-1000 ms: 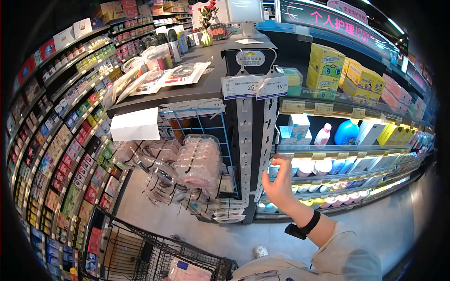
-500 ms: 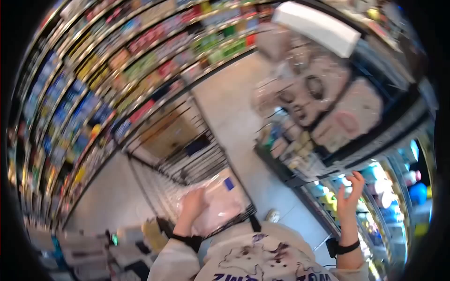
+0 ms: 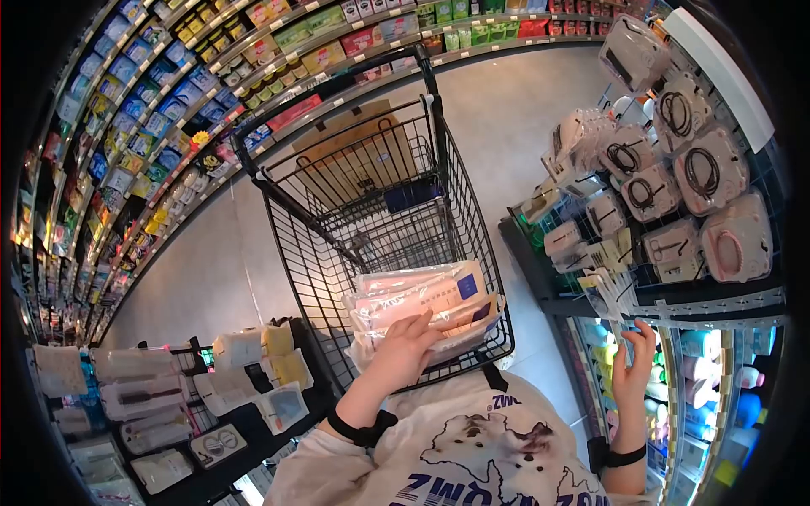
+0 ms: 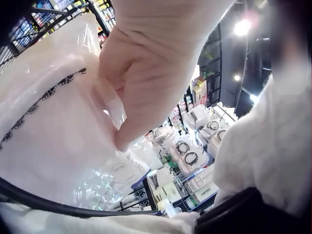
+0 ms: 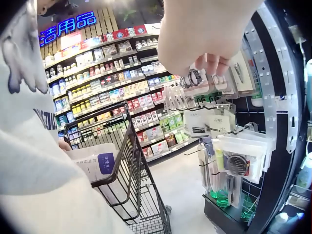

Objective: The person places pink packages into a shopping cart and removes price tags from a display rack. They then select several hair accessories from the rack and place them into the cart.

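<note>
A stack of wrapped packs [image 3: 413, 295] is being carried in the shopping cart [image 3: 428, 72], at the basket end nearest the body; its long axis is being laid crosswise, roughly from the cart's left side towards its right. The near edge of the stack is being grasped by the left hand [image 3: 405, 350], the wrap being pressed between thumb and fingers; the left hand is clearly the nearer one, the packs being reached forward of its wrist and under its fingers.

Nothing is being held by the right hand [image 3: 634, 371], as far as is being shown; its fingers are being kept loosely bent, outside the cart and to its right — well apart from the stack, and close to the small hanging packets [image 3: 612, 295].

At the cart's far end a brown cardboard box [image 3: 354, 131] is being glimpsed through the wires; whether it is being held inside the basket cannot be told. Clear cases with black bands [image 3: 710, 173] are being hung right of the cart; more packaged goods [image 3: 152, 392] are being displayed on its near left.
</note>
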Demonstrator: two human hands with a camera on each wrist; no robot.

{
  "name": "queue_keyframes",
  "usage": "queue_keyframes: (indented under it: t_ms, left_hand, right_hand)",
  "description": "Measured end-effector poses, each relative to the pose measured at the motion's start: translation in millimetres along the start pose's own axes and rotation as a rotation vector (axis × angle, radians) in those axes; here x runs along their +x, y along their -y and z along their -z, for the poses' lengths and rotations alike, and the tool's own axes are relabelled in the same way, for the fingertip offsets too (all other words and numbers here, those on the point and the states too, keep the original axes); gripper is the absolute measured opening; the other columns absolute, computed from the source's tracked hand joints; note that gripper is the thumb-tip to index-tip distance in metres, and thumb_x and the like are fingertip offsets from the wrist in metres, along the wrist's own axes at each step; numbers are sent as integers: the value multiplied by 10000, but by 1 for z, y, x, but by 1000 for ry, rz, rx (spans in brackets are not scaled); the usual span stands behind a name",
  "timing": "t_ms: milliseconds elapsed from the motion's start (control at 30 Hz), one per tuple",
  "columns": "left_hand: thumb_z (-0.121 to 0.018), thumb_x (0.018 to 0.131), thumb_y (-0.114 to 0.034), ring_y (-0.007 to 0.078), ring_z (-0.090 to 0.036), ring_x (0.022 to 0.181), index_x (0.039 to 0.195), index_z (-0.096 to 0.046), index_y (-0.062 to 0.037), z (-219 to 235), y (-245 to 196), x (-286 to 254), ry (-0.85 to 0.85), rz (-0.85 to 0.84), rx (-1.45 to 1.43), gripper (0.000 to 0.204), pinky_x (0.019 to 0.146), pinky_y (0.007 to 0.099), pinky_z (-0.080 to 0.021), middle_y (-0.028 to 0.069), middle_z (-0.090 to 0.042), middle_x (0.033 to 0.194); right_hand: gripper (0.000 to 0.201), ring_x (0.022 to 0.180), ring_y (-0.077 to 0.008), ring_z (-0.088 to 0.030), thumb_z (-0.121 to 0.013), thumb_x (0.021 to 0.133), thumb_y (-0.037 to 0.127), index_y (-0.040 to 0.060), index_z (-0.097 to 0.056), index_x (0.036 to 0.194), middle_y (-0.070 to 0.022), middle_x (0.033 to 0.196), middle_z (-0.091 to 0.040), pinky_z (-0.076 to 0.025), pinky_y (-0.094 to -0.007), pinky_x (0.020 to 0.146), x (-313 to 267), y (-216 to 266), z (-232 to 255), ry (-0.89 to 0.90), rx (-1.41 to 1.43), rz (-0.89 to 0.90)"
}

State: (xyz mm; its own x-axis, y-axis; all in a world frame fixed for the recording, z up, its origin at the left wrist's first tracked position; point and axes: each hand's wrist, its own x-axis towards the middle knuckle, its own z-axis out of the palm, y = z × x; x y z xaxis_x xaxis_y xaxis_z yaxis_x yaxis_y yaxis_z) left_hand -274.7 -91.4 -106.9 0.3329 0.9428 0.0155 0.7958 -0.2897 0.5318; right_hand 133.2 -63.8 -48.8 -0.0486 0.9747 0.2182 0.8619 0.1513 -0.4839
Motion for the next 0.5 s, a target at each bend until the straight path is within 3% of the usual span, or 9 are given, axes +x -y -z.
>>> queue_keyframes:
  t_ms: [133,200,233,300,333,400,433,500]
  left_hand:
    - [-666,761,-106,431,-523,1149,1166,-573,-78,1,20,7,9,-33,-13,417,971,453,-445,261,-467,1365]
    - [-730,720,-163,455,-512,1147,1201,-557,-68,-4,32,16,28,213,-224,520,1000,470,-419,276,-409,1406]
    - [-730,720,-163,455,-512,1147,1201,-557,-68,-2,37,21,32,213,-228,520,1000,470,-419,276,-409,1406]
    - [-750,703,-287,453,-520,1131,1228,-534,-47,2,45,33,48,432,-227,616,1003,482,-412,290,-474,1338]
    - [-750,703,-287,453,-520,1131,1228,-534,-47,2,50,39,52,433,-232,616,1003,482,-412,290,-474,1338]
    - [-740,701,-405,412,-552,1067,1166,-579,-30,-1,58,48,419,467,-21,619,947,475,-437,248,-578,1200]
    - [-740,701,-405,412,-552,1067,1166,-579,-30,5,50,48,421,468,-25,619,947,475,-437,248,-578,1200]
    - [-722,714,-450,361,-559,988,1072,-627,-31,20,24,44,509,282,192,560,877,444,-446,179,-633,1028]
  right_hand:
    - [193,1151,-359,-500,-527,838,-40,10,-563,1021,-188,1256,-491,-393,-411,977,5,13,-10,65,15,-2]
    - [192,1147,-366,-502,-530,833,-32,8,-566,1018,-193,1254,-490,-395,-414,977,5,19,-15,103,20,13]
    - [192,1147,-366,-502,-530,833,-32,8,-566,1018,-193,1254,-490,-395,-414,977,5,23,-17,106,17,9]
    - [209,1094,-368,-517,-516,822,-52,2,-579,1014,-199,1239,-490,-420,-409,936,6,29,-19,132,8,34]
    - [209,1094,-368,-517,-516,822,-52,2,-579,1014,-199,1239,-490,-420,-409,936,5,31,-21,136,4,31]
    - [206,1109,-373,-515,-518,823,-49,1,-579,1014,-202,1242,-488,-419,-408,944,1,33,-23,145,26,13]
    - [206,1109,-373,-515,-518,823,-49,1,-579,1014,-202,1242,-488,-419,-408,944,-1,33,-23,149,23,12]
    - [203,1127,-376,-511,-521,826,-45,1,-580,1015,-201,1244,-488,-416,-404,958,-6,34,-23,170,16,-48]
